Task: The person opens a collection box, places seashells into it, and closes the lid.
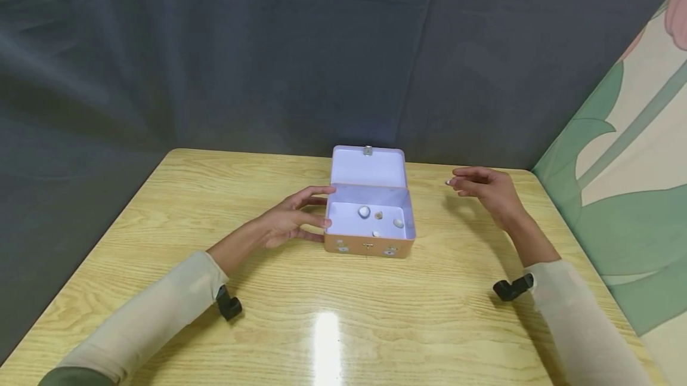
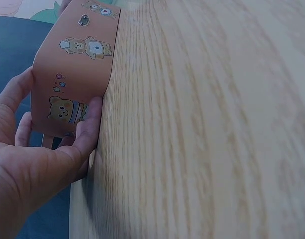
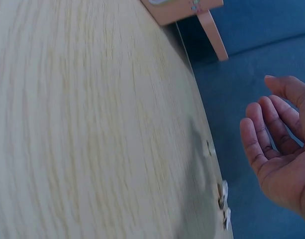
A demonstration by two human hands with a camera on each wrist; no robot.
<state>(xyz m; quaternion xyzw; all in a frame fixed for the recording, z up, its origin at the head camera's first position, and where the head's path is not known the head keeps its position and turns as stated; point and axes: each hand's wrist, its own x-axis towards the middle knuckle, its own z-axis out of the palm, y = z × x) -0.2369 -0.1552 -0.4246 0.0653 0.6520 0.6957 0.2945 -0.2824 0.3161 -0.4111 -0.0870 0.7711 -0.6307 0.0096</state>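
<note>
Wearing pale sleeves (image 1: 147,314) close to the camera; touching with spread fingers of the left hand (image 1: 287,222) the left end of the box (image 1: 351,247), set between both hands on the table (image 1: 429,320), lid (image 1: 368,166) back, small pale pieces (image 1: 364,212) inside; holding the right hand (image 1: 491,192) with fingers together, loosely bent, thumb apart, near white pieces (image 3: 223,195) along the table's far edge

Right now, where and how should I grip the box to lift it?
Probably by both short ends of the box, coming from left and right: those walls are upright, and the left hand touches one. I'd avoid the lid, which stands open at the back and might swing. Keep the box level, since the shells seem to lie loose inside.
</note>
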